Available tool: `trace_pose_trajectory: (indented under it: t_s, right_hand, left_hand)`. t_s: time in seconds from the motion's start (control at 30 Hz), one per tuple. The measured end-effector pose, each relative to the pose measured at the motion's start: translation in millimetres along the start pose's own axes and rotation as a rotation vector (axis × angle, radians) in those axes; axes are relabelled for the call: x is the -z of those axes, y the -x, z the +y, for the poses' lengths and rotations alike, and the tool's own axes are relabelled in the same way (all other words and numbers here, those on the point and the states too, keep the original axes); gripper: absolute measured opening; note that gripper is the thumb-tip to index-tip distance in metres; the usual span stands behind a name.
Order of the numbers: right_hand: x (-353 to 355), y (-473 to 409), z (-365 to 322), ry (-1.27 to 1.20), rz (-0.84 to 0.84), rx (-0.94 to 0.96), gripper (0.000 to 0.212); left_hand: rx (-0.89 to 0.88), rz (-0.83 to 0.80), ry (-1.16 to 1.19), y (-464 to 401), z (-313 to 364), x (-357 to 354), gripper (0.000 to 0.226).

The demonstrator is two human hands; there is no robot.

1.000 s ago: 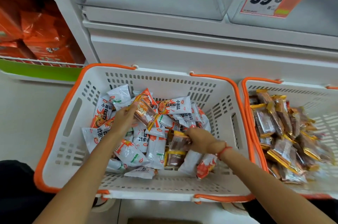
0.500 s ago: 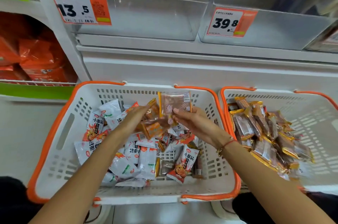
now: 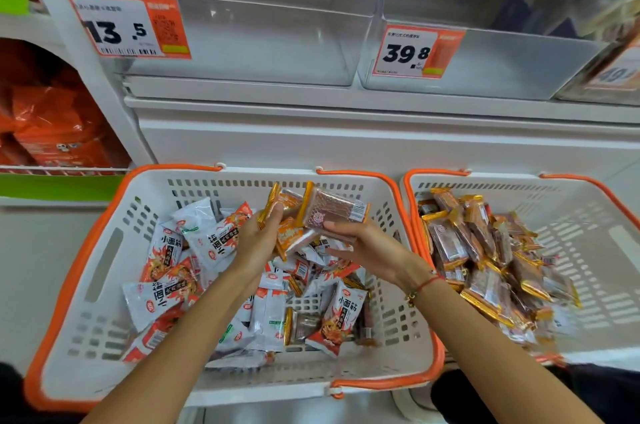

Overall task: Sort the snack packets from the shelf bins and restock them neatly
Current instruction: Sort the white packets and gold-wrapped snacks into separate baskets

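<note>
Two white baskets with orange rims stand below the shelf. The left basket [image 3: 104, 260] holds several white-and-orange snack packets [image 3: 166, 250] mixed with a few brown gold-edged ones [image 3: 304, 323]. The right basket [image 3: 588, 233] holds a heap of brown gold-edged packets [image 3: 478, 243]. My left hand [image 3: 259, 240] grips brown gold-edged packets [image 3: 287, 205] above the left basket. My right hand [image 3: 367, 247] pinches another brown packet [image 3: 332, 212] beside them. Both hands are close together over the basket's middle.
Two clear shelf bins sit above, one with a 13.5 price tag [image 3: 128, 25] and one with a 39.8 tag [image 3: 415, 51]. Orange bags [image 3: 52, 125] fill a shelf at the left. A third bin [image 3: 606, 70] shows at the far right.
Both hands lifted out of the left basket's pile with brown packets and came together above it. The camera tilted upward, showing more of the shelf bins.
</note>
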State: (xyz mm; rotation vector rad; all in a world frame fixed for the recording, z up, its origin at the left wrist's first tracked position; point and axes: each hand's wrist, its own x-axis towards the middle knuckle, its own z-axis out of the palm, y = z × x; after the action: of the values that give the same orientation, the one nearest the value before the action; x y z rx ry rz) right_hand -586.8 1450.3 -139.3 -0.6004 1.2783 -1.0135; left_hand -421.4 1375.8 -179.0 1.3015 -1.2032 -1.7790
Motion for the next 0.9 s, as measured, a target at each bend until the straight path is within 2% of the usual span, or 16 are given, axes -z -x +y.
trace_pose_trajectory:
  t_s: [0.07, 0.17, 0.23, 0.3, 0.37, 0.43, 0.5, 0.57, 0.63, 0.7, 0.8, 0.9]
  right_hand:
    - [-3.3, -0.9, -0.2, 0.023, 0.027, 0.048, 0.039]
    - [-3.6, -0.3, -0.4, 0.024, 0.114, 0.146, 0.044]
    - [0.7, 4.0, 1.1, 0.019, 0.199, 0.211, 0.059]
    - [7.7, 10.3, 1.4, 0.005, 0.318, 0.283, 0.078]
    - [16.8, 17.8, -4.1, -0.012, 0.437, 0.419, 0.075]
    - [32.7, 27.6, -14.5, -0.028, 0.599, 0.588, 0.066]
    - [56.9, 39.1, -25.3, 0.105, 0.839, 0.772, 0.062]
    - [88.3, 47.9, -28.5, 0.344, 1.057, 0.895, 0.058]
    - [116.7, 51.9, -20.5, 0.594, 1.234, 0.819, 0.054]
    - [136.0, 51.7, -3.2, 0.802, 1.282, 0.594, 0.050]
    - [150.1, 49.0, 24.0, 0.982, 0.981, 0.213, 0.061]
    - [151.1, 53.4, 14.6, 0.911, 0.746, 0.091, 0.087]
  left_hand:
    - [0.004, -0.029, -0.003, 0.1, 1.9, -8.8, 0.035]
    - [0.054, -0.194, 0.021, -3.8, 3.5, -21.8, 0.051]
    - [0.070, -0.295, -0.046, -7.1, 7.1, -25.5, 0.067]
    - [0.078, -0.347, -0.237, -13.6, 12.3, -27.9, 0.081]
    - [0.018, -0.345, -0.410, -18.0, 12.6, -26.1, 0.071]
    - [-0.122, -0.281, -0.671, -23.8, 1.7, -14.2, 0.053]
    - [-0.216, -0.199, -1.077, -34.9, -23.3, 10.6, 0.047]
    - [-0.190, -0.224, -1.387, -41.7, -50.6, 36.2, 0.055]
    - [-0.126, -0.286, -1.494, -40.4, -71.3, 52.2, 0.059]
    - [-0.119, -0.322, -1.509, -33.9, -82.1, 57.6, 0.061]
    - [-0.097, -0.345, -1.525, -30.1, -84.1, 57.7, 0.061]
    - [-0.094, -0.349, -1.504, -32.1, -84.1, 58.8, 0.058]
